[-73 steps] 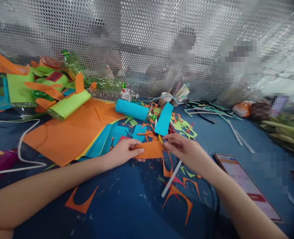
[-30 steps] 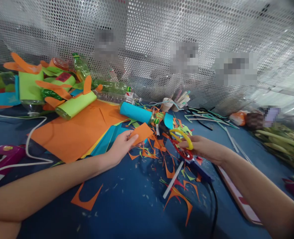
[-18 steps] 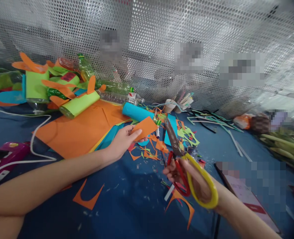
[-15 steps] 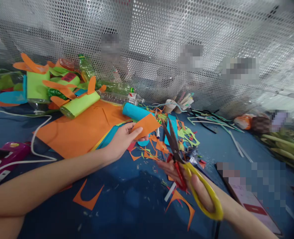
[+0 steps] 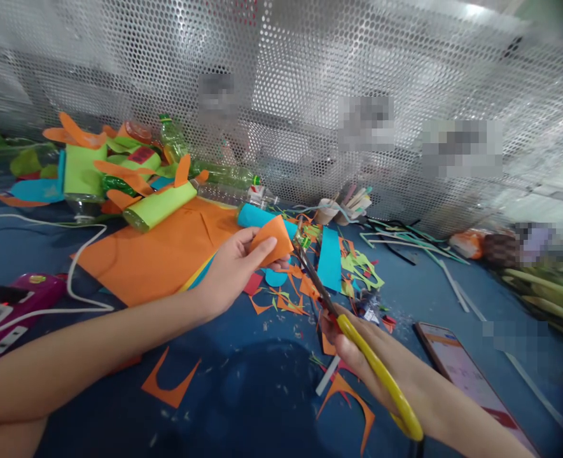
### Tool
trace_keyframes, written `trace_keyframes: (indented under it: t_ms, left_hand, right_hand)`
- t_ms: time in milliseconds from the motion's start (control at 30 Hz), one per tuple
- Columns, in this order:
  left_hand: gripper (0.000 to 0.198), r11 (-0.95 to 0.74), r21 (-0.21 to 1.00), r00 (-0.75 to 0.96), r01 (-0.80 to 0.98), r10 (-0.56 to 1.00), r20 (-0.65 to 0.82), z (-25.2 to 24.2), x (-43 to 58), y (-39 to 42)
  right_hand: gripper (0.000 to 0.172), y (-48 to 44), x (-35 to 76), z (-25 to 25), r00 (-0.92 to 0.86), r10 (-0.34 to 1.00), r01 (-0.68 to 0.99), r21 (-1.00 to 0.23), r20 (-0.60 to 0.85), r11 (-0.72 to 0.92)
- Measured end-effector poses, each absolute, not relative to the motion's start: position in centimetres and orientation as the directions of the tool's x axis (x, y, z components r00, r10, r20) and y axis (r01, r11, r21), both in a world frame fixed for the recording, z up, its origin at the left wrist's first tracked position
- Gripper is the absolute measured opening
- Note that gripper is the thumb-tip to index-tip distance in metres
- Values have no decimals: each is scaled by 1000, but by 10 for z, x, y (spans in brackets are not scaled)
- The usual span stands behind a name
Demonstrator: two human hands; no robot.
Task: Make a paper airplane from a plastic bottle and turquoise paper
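Blue table (image 5: 243, 413): scissors (image 5: 350, 331) now turned edge-on beside orange paper (image 5: 280, 233).

The small paper (image 5: 270, 240) is plain orange, like the large sheet (image 5: 147, 261). The scissors (image 5: 350, 329) pair dark grey blades (image 5: 314, 272) with a yellow handle (image 5: 378, 370). Lime green covers the foremost bottle (image 5: 164, 205), its upright flap (image 5: 182, 170) orange; the strip (image 5: 329, 259) is turquoise, the tabletop (image 5: 233, 407) deep blue, the screen (image 5: 293, 76) silver-grey (peppered with round holes).
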State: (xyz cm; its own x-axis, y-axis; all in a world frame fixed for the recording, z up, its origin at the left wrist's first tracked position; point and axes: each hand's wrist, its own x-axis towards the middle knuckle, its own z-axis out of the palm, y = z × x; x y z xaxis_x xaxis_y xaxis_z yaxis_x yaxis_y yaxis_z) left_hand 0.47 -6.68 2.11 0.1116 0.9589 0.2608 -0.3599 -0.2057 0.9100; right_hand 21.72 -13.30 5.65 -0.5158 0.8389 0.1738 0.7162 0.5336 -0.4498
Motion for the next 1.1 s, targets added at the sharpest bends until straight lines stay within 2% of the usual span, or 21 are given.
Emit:
trace_keyframes:
  t_ms: [200,500,833,1100]
  left_hand:
    - [17,-272,897,13,-349,955,295,25,2,-65]
    - [17,-141,947,198,-287,959,203,23,9,-78]
    - [17,-100,963,206,-251,966,154,30,11,-83]
    - [19,-124,971,196,-204,967,165,25,10,-80]
  right_hand:
    - [30,-138,227,55,-574,808,712,-406,133,573]
    - [38,-130,212,51,-589,802,693,-448,100,565]
    - [41,-129,212,47,-578,800,687,-436,159,582]
    - [46,-124,209,37,-525,849,719,-501,62,481]
